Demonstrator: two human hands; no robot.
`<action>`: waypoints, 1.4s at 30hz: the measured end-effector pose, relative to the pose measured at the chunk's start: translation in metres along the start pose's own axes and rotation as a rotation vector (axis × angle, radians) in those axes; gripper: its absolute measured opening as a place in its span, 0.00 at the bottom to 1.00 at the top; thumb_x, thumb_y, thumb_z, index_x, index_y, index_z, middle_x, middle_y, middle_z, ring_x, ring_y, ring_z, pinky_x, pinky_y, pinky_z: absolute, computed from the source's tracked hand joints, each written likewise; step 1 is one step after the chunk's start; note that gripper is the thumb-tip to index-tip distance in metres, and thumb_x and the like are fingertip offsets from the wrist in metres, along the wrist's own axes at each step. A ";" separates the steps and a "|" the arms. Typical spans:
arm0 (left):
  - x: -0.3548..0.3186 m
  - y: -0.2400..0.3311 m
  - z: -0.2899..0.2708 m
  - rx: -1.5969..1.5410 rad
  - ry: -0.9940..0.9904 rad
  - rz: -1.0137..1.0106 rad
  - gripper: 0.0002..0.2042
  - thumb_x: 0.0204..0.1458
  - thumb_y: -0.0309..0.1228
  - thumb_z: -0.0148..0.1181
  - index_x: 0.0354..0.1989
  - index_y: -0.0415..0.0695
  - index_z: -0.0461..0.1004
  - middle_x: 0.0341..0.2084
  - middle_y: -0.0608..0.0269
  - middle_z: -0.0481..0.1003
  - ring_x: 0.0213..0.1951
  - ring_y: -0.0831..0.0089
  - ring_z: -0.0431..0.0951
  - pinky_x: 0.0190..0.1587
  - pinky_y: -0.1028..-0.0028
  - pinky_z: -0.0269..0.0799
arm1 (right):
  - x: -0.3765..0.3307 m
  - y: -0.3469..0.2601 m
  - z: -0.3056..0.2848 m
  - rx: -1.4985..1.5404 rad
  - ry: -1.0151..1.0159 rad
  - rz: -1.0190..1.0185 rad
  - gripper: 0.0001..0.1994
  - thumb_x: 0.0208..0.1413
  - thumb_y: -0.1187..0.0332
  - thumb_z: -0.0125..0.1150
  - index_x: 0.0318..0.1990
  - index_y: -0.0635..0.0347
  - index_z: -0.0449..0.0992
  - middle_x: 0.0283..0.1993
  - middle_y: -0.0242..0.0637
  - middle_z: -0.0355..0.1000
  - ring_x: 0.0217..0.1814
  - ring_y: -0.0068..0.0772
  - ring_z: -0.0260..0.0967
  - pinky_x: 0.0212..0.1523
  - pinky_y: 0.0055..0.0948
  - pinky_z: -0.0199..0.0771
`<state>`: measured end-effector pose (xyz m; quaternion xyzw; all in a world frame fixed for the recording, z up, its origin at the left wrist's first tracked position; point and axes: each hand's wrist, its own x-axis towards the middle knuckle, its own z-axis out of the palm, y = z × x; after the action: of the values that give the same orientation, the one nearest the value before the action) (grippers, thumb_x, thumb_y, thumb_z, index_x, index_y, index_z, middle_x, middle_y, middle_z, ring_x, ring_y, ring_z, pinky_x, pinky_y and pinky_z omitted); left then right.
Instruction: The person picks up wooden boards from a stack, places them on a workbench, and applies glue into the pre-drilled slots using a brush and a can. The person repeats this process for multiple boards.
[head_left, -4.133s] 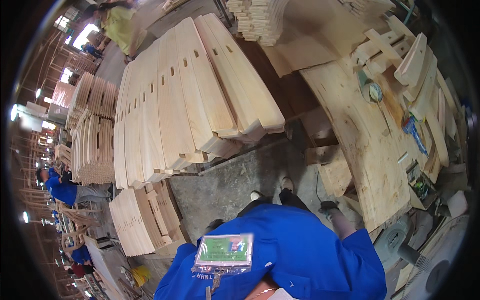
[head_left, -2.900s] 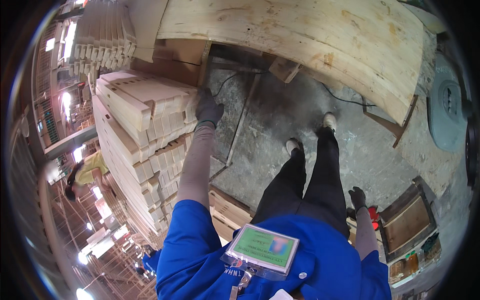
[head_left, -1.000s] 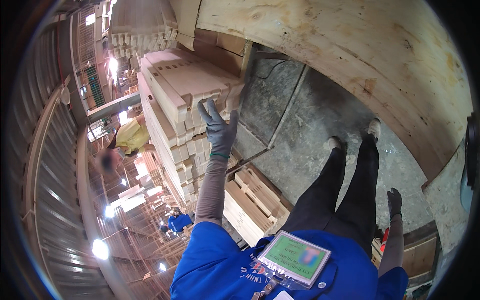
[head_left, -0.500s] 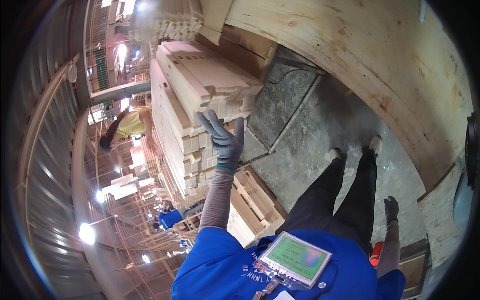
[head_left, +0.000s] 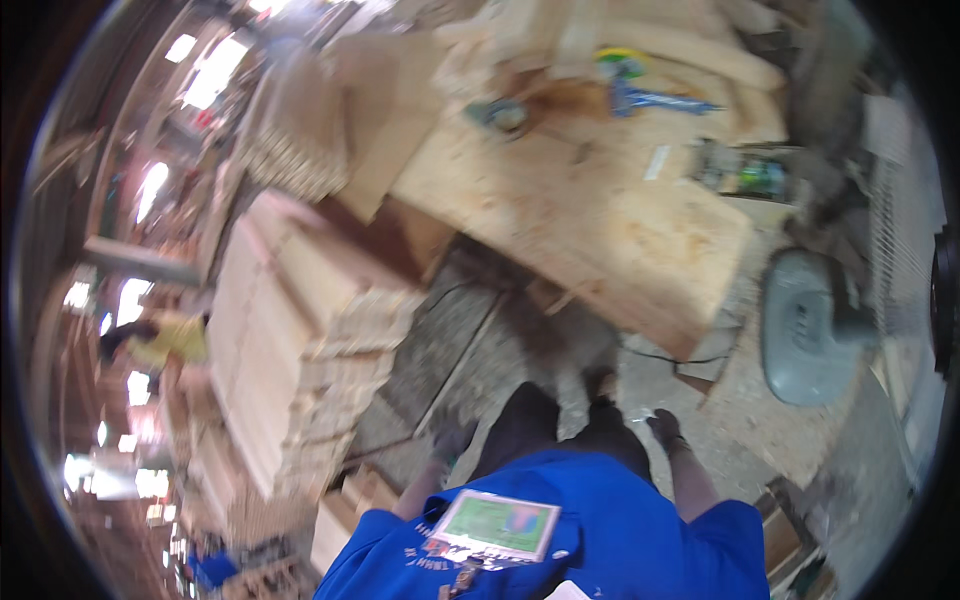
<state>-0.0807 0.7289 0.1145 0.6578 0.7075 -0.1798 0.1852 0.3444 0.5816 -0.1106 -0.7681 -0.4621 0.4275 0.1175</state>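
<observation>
My left hand (head_left: 455, 440), in a grey glove, hangs beside my left thigh, close to the stack of pale wooden boards (head_left: 335, 350) but apart from it. Motion smears its fingers, and nothing held shows in it. On the other side, my right hand (head_left: 665, 428), also gloved, hangs by my right leg over the floor. Its fingers look a little apart, with nothing visible in them. The notched ends of the boards point toward me. A wooden worktable (head_left: 600, 220) stands ahead.
On the worktable lie a blue tool (head_left: 660, 101), a roll of tape (head_left: 507, 118) and a yellow-green round thing (head_left: 622, 64). A grey plastic machine part (head_left: 800, 325) stands at the right. Cables run over the concrete floor (head_left: 440, 350). A person in yellow (head_left: 170, 342) is at the far left.
My left hand has left the end of the board stack and dropped to my side. The view has swung right, bringing the whole worktable into sight. My right hand still hangs low.
</observation>
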 end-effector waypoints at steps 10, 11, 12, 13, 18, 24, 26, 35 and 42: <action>0.092 -0.037 -0.011 -0.249 -0.637 0.119 0.28 0.51 0.56 0.44 0.38 0.41 0.77 0.38 0.44 0.74 0.45 0.53 0.75 0.48 0.56 0.66 | -0.007 -0.083 -0.036 -0.159 -0.126 0.075 0.27 0.49 0.48 0.55 0.50 0.60 0.72 0.52 0.48 0.70 0.57 0.47 0.65 0.58 0.38 0.63; 0.107 -0.033 -0.015 -0.297 -0.544 0.170 0.28 0.51 0.56 0.43 0.36 0.41 0.78 0.37 0.45 0.75 0.43 0.53 0.76 0.47 0.56 0.67 | -0.010 -0.094 -0.038 -0.155 -0.169 0.025 0.27 0.50 0.48 0.56 0.50 0.59 0.72 0.52 0.48 0.70 0.57 0.46 0.65 0.58 0.37 0.63; 0.131 -0.015 -0.031 -0.330 -0.409 0.243 0.28 0.51 0.56 0.43 0.35 0.41 0.78 0.35 0.45 0.76 0.42 0.54 0.77 0.46 0.56 0.68 | -0.012 -0.113 -0.047 -0.102 -0.161 0.008 0.27 0.50 0.48 0.56 0.50 0.59 0.73 0.52 0.47 0.70 0.57 0.47 0.65 0.57 0.37 0.64; 0.140 -0.008 -0.039 -0.401 -0.236 0.280 0.26 0.52 0.53 0.46 0.29 0.40 0.78 0.26 0.47 0.75 0.34 0.57 0.77 0.40 0.58 0.68 | -0.015 -0.142 -0.056 -0.078 -0.185 -0.036 0.27 0.50 0.48 0.57 0.50 0.59 0.73 0.51 0.47 0.71 0.56 0.48 0.65 0.57 0.37 0.64; 0.162 0.064 -0.152 -0.901 0.043 0.324 0.17 0.51 0.42 0.58 0.22 0.38 0.77 0.15 0.61 0.74 0.23 0.76 0.74 0.29 0.72 0.67 | 0.011 -0.282 -0.109 0.379 -0.312 -0.036 0.18 0.55 0.61 0.59 0.47 0.65 0.74 0.37 0.41 0.76 0.37 0.33 0.75 0.41 0.29 0.76; 0.251 0.151 -0.231 -1.333 0.330 0.437 0.21 0.48 0.43 0.61 0.40 0.36 0.73 0.30 0.56 0.75 0.32 0.72 0.72 0.38 0.73 0.68 | 0.096 -0.422 -0.207 1.266 -0.072 0.013 0.13 0.55 0.69 0.56 0.45 0.67 0.71 0.35 0.43 0.75 0.30 0.34 0.75 0.32 0.30 0.79; 0.284 0.178 -0.254 -1.322 0.418 0.420 0.26 0.47 0.45 0.61 0.48 0.36 0.69 0.38 0.52 0.74 0.39 0.66 0.74 0.43 0.71 0.68 | 0.138 -0.451 -0.228 1.493 -0.034 -0.093 0.14 0.56 0.68 0.57 0.47 0.67 0.70 0.36 0.43 0.75 0.31 0.33 0.74 0.33 0.30 0.80; 0.420 0.228 -0.330 -1.067 0.245 0.085 0.36 0.45 0.50 0.58 0.55 0.33 0.62 0.49 0.41 0.70 0.51 0.54 0.71 0.53 0.67 0.65 | 0.322 -0.459 -0.245 1.807 0.002 -0.063 0.12 0.59 0.65 0.53 0.40 0.67 0.69 0.39 0.45 0.71 0.39 0.39 0.71 0.44 0.33 0.77; 0.473 0.216 -0.302 -1.405 0.153 0.268 0.19 0.41 0.37 0.60 0.39 0.36 0.75 0.26 0.56 0.77 0.27 0.69 0.78 0.30 0.73 0.73 | 0.302 -0.441 -0.255 1.748 -0.032 -0.372 0.08 0.61 0.68 0.47 0.36 0.61 0.72 0.29 0.34 0.71 0.30 0.30 0.69 0.33 0.26 0.73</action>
<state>0.0960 1.3029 0.1379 0.4752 0.5801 0.3889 0.5353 0.3334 1.1215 0.1330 -0.3106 -0.0900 0.6118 0.7219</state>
